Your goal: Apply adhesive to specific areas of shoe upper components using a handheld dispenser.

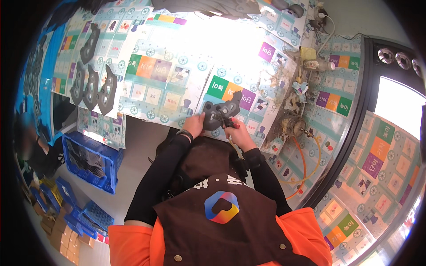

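Note:
A dark grey moulded plastic part point(214, 116) with several openings is held over the near edge of the table. My left hand point(194, 125) grips its left end, fingers closed on the rim. My right hand point(240, 135) is wrapped around a red-handled hand tool point(231, 123), whose dark front end meets the part's right side. The exact tip of the tool is hard to make out. A thin yellowish line shows just under my right hand.
More dark grey parts point(91, 88) lie on the table point(151, 104) to the left, others point(208, 6) at the far edge. A blue crate point(91, 162) of dark pieces stands at lower left. Orange and yellow hoses point(304, 164) hang at right. Another person point(42, 153) is at far left.

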`<state>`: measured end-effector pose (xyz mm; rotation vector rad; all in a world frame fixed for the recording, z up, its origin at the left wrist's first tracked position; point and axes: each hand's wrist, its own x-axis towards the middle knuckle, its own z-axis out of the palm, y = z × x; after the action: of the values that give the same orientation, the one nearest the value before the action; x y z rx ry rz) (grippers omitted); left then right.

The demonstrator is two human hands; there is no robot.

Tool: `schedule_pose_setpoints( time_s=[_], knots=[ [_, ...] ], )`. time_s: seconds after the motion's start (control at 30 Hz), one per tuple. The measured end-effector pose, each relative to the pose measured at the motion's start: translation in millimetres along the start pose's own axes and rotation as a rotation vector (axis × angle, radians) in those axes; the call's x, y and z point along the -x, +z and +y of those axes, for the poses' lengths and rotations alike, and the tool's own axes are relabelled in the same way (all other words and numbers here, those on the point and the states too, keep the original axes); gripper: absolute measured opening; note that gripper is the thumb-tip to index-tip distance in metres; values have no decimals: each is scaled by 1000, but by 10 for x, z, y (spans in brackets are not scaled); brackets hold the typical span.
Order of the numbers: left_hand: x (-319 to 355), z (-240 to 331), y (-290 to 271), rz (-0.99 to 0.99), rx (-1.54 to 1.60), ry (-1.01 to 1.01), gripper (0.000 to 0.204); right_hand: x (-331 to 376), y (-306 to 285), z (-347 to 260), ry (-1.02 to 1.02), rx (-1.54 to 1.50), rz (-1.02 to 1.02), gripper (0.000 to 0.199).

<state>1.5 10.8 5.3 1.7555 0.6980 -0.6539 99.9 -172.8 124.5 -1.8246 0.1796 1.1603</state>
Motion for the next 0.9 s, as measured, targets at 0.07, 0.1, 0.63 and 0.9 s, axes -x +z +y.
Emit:
schedule_pose_setpoints(
  time_s=[0.07, 0.1, 0.63, 0.9],
  knots=[
    [-13, -18, 13, 6, -16, 9, 66, 14, 18, -12, 13, 15, -2, 13],
    [-31, -43, 17, 24, -53, 34, 66, 15, 30, -20, 23, 28, -4, 12],
    [213, 277, -140, 88, 168, 234, 24, 263, -589, 258, -151, -233, 95, 41],
    [-157, -193, -2705, 811, 1069, 287, 19, 512, -586, -194, -110, -221, 209, 39]
  ],
)
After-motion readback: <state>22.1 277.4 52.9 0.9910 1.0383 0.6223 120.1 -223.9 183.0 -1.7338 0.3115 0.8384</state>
